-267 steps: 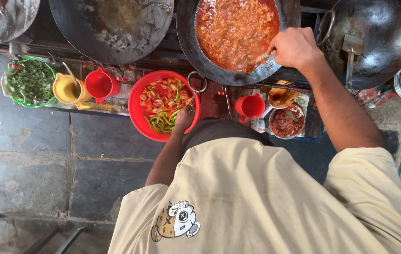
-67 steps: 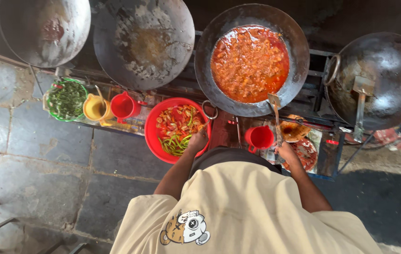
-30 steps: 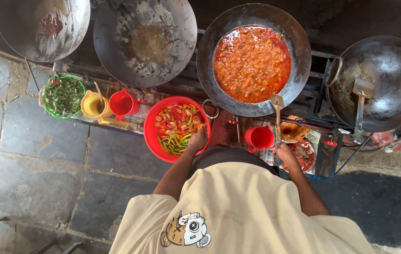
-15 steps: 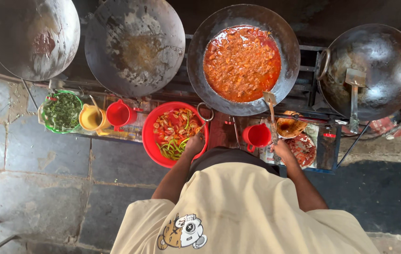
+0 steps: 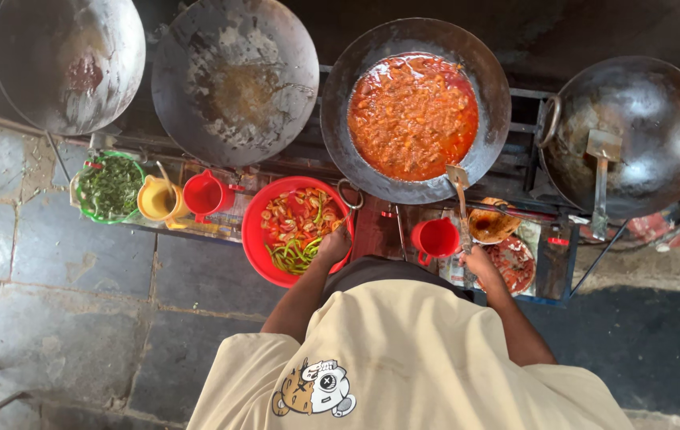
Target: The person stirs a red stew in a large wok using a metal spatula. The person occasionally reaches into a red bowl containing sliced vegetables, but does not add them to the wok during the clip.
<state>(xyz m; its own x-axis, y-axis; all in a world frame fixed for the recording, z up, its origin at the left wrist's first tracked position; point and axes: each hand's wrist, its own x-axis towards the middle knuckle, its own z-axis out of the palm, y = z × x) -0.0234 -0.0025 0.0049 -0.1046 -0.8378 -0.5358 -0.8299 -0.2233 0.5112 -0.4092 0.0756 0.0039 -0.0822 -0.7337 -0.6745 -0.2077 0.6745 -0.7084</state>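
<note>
Gripping a long metal spatula (image 5: pixel 459 209), the right hand (image 5: pixel 479 260) is closed on its handle beside the wide dark wok of red-orange sauce (image 5: pixel 413 114).
The left hand (image 5: pixel 334 243) grasps the rim of the round red plastic bowl of cut vegetables (image 5: pixel 264 231) on the cluttered stall counter (image 5: pixel 212 229); grey stone paving (image 5: pixel 69 295) lies below.

right hand (image 5: pixel 479 260): it was up at the rim of the wok of red sauce (image 5: pixel 413 111); now it is down near the red cup (image 5: pixel 436 237), holding the spatula (image 5: pixel 461 209)
spatula: its flat end now leans on the wok's near rim
left hand (image 5: pixel 335 242): has stayed on the red bowl (image 5: pixel 296 231)
</note>
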